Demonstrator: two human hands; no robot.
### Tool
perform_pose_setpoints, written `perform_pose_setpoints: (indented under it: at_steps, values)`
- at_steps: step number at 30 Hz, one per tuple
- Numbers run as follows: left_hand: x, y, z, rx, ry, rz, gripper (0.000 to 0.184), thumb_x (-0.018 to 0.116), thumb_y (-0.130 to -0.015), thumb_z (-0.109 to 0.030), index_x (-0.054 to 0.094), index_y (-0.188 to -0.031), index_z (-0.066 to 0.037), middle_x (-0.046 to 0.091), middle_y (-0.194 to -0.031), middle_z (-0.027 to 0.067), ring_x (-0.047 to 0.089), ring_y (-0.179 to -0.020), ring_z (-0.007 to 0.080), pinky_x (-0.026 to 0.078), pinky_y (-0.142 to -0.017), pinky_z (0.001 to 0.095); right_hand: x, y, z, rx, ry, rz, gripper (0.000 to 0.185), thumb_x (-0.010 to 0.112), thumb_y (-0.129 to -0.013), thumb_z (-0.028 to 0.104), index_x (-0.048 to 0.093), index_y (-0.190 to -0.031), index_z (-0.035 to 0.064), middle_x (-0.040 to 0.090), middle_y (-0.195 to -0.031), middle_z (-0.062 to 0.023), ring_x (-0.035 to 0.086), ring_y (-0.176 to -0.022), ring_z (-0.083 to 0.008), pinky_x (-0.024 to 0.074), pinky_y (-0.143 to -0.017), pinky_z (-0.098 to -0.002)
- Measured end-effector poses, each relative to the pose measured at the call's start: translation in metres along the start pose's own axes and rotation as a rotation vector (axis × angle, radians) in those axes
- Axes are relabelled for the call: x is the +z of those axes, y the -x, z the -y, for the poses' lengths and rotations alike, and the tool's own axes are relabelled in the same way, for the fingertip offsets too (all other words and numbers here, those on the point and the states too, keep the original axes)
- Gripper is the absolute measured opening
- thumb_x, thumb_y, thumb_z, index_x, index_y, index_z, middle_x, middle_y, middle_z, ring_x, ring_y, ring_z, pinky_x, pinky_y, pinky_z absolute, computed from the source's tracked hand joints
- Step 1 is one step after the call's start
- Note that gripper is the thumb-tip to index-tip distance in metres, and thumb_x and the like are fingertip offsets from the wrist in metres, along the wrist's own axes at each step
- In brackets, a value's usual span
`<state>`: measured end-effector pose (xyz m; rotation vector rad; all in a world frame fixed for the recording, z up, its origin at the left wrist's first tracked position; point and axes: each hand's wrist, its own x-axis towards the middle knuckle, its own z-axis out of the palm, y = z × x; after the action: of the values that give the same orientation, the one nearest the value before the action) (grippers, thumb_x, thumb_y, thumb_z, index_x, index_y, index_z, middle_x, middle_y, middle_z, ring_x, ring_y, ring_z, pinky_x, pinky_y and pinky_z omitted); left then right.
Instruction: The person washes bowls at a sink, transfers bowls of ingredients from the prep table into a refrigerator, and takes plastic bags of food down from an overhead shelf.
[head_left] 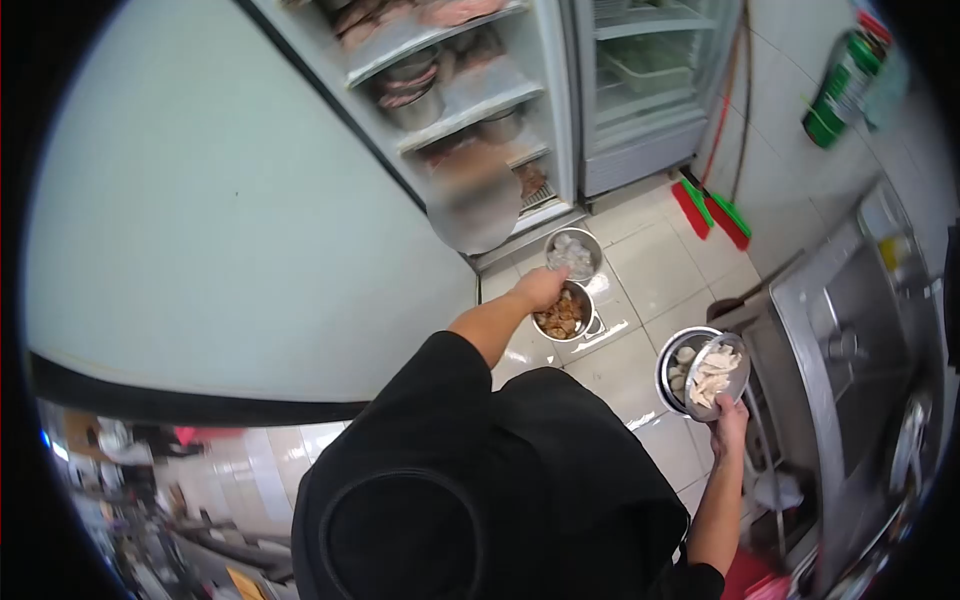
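Work looks midway — fridge [562, 120] open, pots [588, 303] outside — right hand [731, 420] grasping a plate [738, 382], left hand [543, 288] at the left pots, grip unclear.

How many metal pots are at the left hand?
2: the pot of pale pieces just beyond the left hand, and the pot of brown chunks nearer the body. No others show there.

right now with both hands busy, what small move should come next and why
Probably steady the right hand so the shallow round silver metal bowl stays level: it holds pale strips and overlaps the round white-rimmed pot in view, while the left hand is away at the round silver metal pot of brown pieces.
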<state>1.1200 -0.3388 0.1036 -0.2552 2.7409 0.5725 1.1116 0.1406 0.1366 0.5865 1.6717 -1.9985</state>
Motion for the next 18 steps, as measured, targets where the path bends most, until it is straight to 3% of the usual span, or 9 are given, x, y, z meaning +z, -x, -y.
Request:
perform_pose_setpoints:
  at_steps: [1, 7, 8, 10, 13, 18]
  values:
    - [0.024, 0.061, -0.058, -0.057, -0.068, -0.084, 0.022, 0.051, -0.088, -0.014, 0.052, -0.110, -0.008, 0.065, -0.092, 0.0259, 0.063, -0.090, 0.0436, 0.050, -0.078, 0.0510, -0.074, 0.009, -0.012, -0.011, -0.020, 0.119, 0.046, 0.059, -0.078, 0.009, 0.054, -0.122, -0.0051, 0.064, -0.109, -0.0137, 0.065, -0.093, -0.0257, 0.0535, -0.083, -0.0376]
    - [0.016, 0.110, -0.056, -0.276, -0.072, -0.276, 0.023, 0.055, -0.087, -0.015, 0.051, -0.109, -0.008, 0.064, -0.086, 0.0258, 0.062, -0.083, 0.0450, 0.049, -0.073, 0.0533, -0.036, -0.070, 0.033, 0.003, 0.082, 0.380, 0.043, 0.061, -0.078, 0.008, 0.055, -0.117, -0.0071, 0.065, -0.106, -0.0157, 0.066, -0.090, -0.0244, 0.0543, -0.080, -0.0345]
    - [0.069, 0.178, -0.017, -0.232, -0.059, -0.356, 0.022, 0.055, -0.087, -0.015, 0.051, -0.108, -0.008, 0.064, -0.085, 0.0258, 0.062, -0.082, 0.0451, 0.049, -0.072, 0.0536, -0.042, -0.022, -0.046, -0.063, 0.098, 0.392, 0.043, 0.061, -0.078, 0.008, 0.055, -0.117, -0.0074, 0.065, -0.106, -0.0160, 0.066, -0.090, -0.0247, 0.0543, -0.080, -0.0348]
    - [0.065, 0.195, -0.016, -0.262, -0.051, -0.391, 0.020, 0.055, -0.088, -0.015, 0.051, -0.106, -0.008, 0.063, -0.083, 0.0257, 0.062, -0.081, 0.0454, 0.048, -0.071, 0.0539, -0.028, -0.041, -0.046, -0.078, 0.123, 0.482, 0.041, 0.061, -0.078, 0.009, 0.054, -0.115, -0.0083, 0.065, -0.104, -0.0165, 0.066, -0.089, -0.0256, 0.0543, -0.081, -0.0350]
    - [0.034, 0.223, -0.063, -0.304, -0.094, -0.440, 0.017, 0.054, -0.089, -0.016, 0.051, -0.103, -0.008, 0.063, -0.084, 0.0258, 0.062, -0.080, 0.0450, 0.048, -0.070, 0.0542, -0.022, -0.056, -0.044, -0.105, 0.037, 0.596, 0.041, 0.062, -0.078, 0.008, 0.054, -0.114, -0.0082, 0.065, -0.102, -0.0163, 0.066, -0.088, -0.0256, 0.0542, -0.080, -0.0338]
    - [-0.005, 0.267, -0.175, -0.277, -0.116, -0.544, 0.015, 0.052, -0.092, -0.019, 0.051, -0.104, -0.009, 0.063, -0.083, 0.0253, 0.061, -0.081, 0.0455, 0.048, -0.071, 0.0527, -0.058, -0.034, 0.002, -0.092, 0.188, 0.677, 0.036, 0.062, -0.077, 0.007, 0.057, -0.109, -0.0068, 0.065, -0.099, -0.0164, 0.067, -0.081, -0.0250, 0.0566, -0.072, -0.0349]
